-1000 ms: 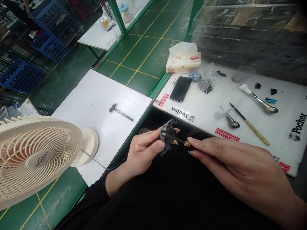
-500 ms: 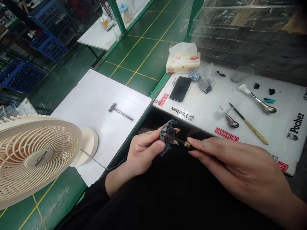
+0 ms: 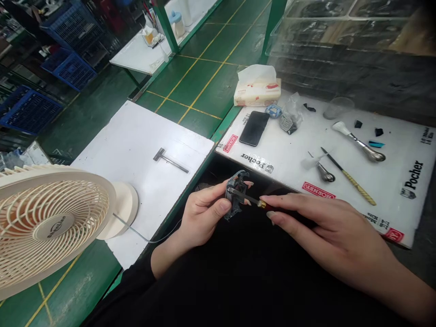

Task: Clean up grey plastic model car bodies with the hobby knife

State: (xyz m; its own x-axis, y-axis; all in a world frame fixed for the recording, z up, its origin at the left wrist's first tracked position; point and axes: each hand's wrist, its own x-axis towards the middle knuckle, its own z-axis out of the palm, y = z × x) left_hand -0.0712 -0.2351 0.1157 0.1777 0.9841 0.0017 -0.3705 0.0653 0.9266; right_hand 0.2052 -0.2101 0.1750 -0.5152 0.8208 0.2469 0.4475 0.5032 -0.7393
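Between the thumb and fingers of my left hand point(image 3: 204, 211) is a small dark grey molded part point(image 3: 235, 200), held upright with an openwork side facing right. My right hand point(image 3: 327, 227) is closed on a flat-bladed hand tool point(image 3: 251, 199) with a brass collar and a dark red handle. Its narrow metal blade points left and meets the part; whether the tip is inside a gap or against the surface, I cannot tell. Most of the handle is hidden by my right fingers. Both hands are just off the table's front edge, above dark clothing.
On the table point(image 3: 286, 156) lie a phone point(image 3: 254, 128), a tissue pack point(image 3: 257, 93), a yellow-handled knife point(image 3: 357, 184), a metal-handled brush point(image 3: 363, 144) and dark scraps. A beige fan point(image 3: 57, 222) stands left, near a T-shaped metal tool point(image 3: 170, 161). Clear plastic trays point(image 3: 340, 50) stand behind.
The tool's handle has turned slightly, so its red part now shows, and my right hand has shifted a little left. My left hand keeps its hold on the part. The view has moved slightly.
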